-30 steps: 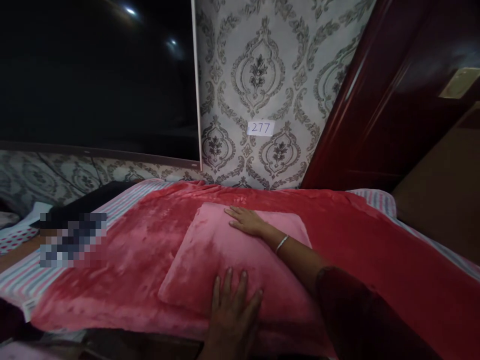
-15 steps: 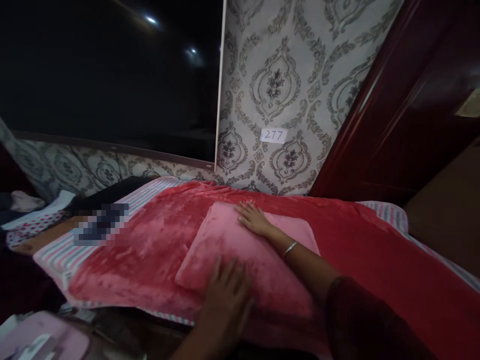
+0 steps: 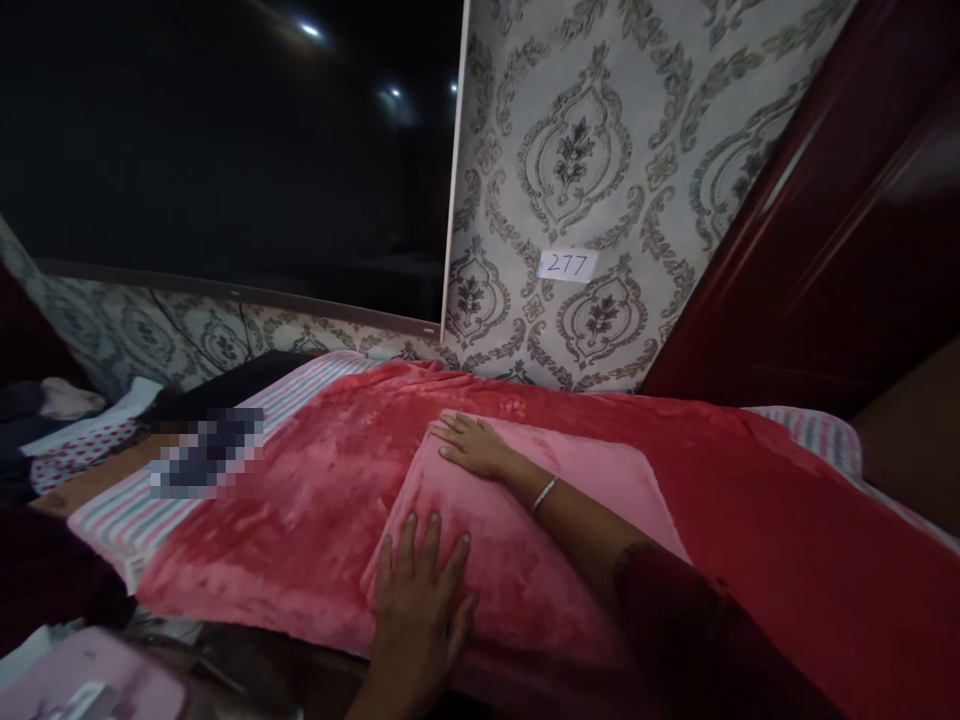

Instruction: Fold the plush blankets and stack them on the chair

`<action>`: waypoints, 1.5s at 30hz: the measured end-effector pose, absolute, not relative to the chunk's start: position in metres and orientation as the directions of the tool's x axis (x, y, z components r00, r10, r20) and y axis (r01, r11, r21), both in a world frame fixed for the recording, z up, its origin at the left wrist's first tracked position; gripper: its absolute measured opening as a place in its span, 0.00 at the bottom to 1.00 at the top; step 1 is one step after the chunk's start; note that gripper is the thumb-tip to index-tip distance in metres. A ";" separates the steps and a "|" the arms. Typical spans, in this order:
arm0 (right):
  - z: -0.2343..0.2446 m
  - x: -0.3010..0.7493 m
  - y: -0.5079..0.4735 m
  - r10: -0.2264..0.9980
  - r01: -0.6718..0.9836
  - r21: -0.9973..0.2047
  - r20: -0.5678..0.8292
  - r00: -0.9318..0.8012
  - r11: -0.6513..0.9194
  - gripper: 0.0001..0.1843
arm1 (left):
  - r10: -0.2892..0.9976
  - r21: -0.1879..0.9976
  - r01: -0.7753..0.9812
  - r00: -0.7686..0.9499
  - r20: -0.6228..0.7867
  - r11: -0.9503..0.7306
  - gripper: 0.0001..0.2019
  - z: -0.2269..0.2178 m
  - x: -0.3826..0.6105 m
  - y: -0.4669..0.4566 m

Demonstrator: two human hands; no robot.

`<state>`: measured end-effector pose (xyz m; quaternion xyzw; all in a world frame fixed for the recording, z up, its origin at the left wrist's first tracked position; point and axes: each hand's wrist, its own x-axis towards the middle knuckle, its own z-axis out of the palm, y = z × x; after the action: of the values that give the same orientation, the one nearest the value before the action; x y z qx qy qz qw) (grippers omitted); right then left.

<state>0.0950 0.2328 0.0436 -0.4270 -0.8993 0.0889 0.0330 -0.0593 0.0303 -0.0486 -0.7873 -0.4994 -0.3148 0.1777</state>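
A pink plush pillow [image 3: 540,530] lies on a red plush blanket [image 3: 315,500] spread over a bed. My left hand [image 3: 420,590] rests flat on the pillow's near left corner, fingers spread and open. My right hand [image 3: 469,445] lies flat on the pillow's far left corner, fingers stretched out. A silver bangle [image 3: 545,493] circles my right wrist, and a dark red sleeve [image 3: 705,640] covers that forearm.
A striped sheet [image 3: 127,520] shows under the blanket at the left. Patterned wallpaper with a white label reading 277 [image 3: 567,265] is behind the bed. A large dark screen [image 3: 225,150] hangs at the left, dark red wooden furniture [image 3: 810,220] stands right. A pink object [image 3: 90,680] lies bottom left.
Both hands slid leftward along the pillow toward its left edge. The view shifted slightly to the left.
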 end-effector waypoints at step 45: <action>0.031 0.317 0.171 0.981 0.969 -0.155 0.077 -0.180 0.190 0.33 | 0.417 -0.119 0.582 0.696 0.585 -0.805 0.31 -0.052 0.137 -0.018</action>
<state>0.3173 0.1710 0.0307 -0.6353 -0.7673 0.0353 0.0793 0.1369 -0.0183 -0.0522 -0.9086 -0.2747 -0.2770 0.1491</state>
